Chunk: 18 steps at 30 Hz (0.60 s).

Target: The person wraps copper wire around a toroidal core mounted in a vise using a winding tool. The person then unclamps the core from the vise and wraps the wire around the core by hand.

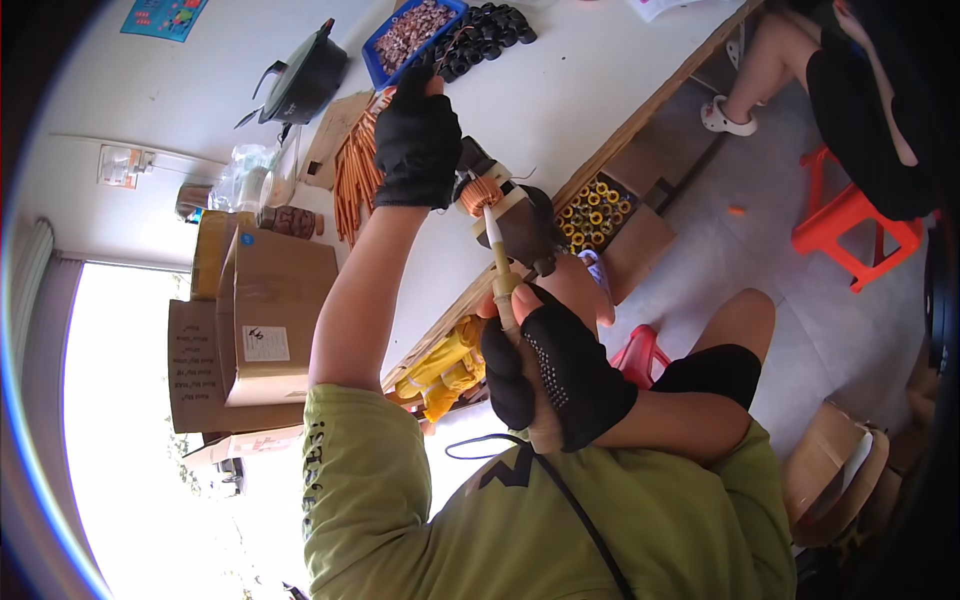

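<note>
Head view: hands apart, both in blk gloves (590, 385). R hand (560, 360) clamped on handle of soldering iron (545, 415); blk cord (590, 520) runs from its rear end across wearer's olive shirt (670, 510). Iron's tip points at copper-wound coil (481, 193), located by dark fixture (530, 232) at bench edge; tip contact can't be confirmed. L hand (415, 145) extended over bench (560, 95), fingers bent, just beside blue tray (374, 62); fingertips partly hidden, can't tell if it grips anything.

Surroundings, same view: tray holds small reddish pcs. Blk round parts (485, 40) heaped next to tray. Copper-coloured rods (355, 185) piled next to L hand. Farther off, blk pot (312, 78) & cardboard boxes (285, 315). Open carton (640, 250) below bench edge, w/ yellow-and-blk round parts (592, 217). Another person (775, 60) near red plastic stool (860, 235), well apart from bench work.
</note>
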Available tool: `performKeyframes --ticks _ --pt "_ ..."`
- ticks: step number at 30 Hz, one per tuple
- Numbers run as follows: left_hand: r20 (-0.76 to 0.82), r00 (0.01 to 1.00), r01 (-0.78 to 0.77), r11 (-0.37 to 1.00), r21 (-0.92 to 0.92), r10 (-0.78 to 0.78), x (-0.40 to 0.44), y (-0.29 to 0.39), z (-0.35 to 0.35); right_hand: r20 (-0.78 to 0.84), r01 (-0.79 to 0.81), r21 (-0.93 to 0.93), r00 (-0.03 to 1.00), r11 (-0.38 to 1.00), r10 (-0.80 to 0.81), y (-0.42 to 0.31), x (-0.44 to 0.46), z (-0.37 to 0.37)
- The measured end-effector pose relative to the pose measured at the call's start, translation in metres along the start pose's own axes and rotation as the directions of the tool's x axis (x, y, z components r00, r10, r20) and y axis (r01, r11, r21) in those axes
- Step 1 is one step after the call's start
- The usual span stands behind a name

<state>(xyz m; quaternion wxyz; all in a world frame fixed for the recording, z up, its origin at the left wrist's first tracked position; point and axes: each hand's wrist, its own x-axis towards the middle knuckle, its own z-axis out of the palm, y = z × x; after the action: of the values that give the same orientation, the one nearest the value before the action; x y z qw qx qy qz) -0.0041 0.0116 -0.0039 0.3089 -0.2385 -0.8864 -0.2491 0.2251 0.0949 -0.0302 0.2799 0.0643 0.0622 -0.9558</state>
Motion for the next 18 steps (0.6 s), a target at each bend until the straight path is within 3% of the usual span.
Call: performKeyframes --ticks 1,4,10,12,15,16,17,18 --pt "0.033 0.999 0.024 1.000 -0.003 -0.024 -0.001 -0.002 0.001 -0.003 -0.039 0.108 0.999 0.993 0.040 -0.002 0.000 0.003" --pt "0.093 0.992 0.085 0.996 -0.013 -0.083 -0.003 -0.007 0.000 0.118 -0.082 0.166 0.991 0.983 0.063 -0.010 -0.001 -0.010" --pt "0.119 0.980 0.169 0.984 -0.058 -0.162 -0.007 0.000 -0.006 -0.021 -0.041 0.037 0.999 0.998 0.042 0.001 0.002 -0.005" --pt "0.134 0.966 0.232 0.969 -0.082 -0.220 -0.008 -0.001 -0.006 0.036 -0.171 0.108 0.985 0.979 0.168 -0.002 0.009 -0.015" --pt "0.113 0.976 0.200 0.972 -0.123 -0.187 -0.009 -0.003 -0.006 0.047 -0.190 0.193 0.982 0.963 0.184 -0.010 0.001 -0.018" --pt "0.012 0.996 0.087 0.992 -0.091 -0.087 -0.006 -0.006 -0.005 0.037 -0.166 0.222 0.986 0.961 0.162 -0.012 -0.004 -0.018" --pt "-0.086 0.996 -0.025 0.999 -0.049 0.020 0.000 -0.010 -0.003 -0.004 -0.054 -0.101 0.999 0.993 0.054 -0.009 -0.006 -0.026" --pt "-0.180 0.975 -0.132 0.991 0.005 0.130 0.006 -0.014 0.000 -0.009 0.052 -0.417 0.998 0.907 -0.061 -0.001 -0.008 -0.039"
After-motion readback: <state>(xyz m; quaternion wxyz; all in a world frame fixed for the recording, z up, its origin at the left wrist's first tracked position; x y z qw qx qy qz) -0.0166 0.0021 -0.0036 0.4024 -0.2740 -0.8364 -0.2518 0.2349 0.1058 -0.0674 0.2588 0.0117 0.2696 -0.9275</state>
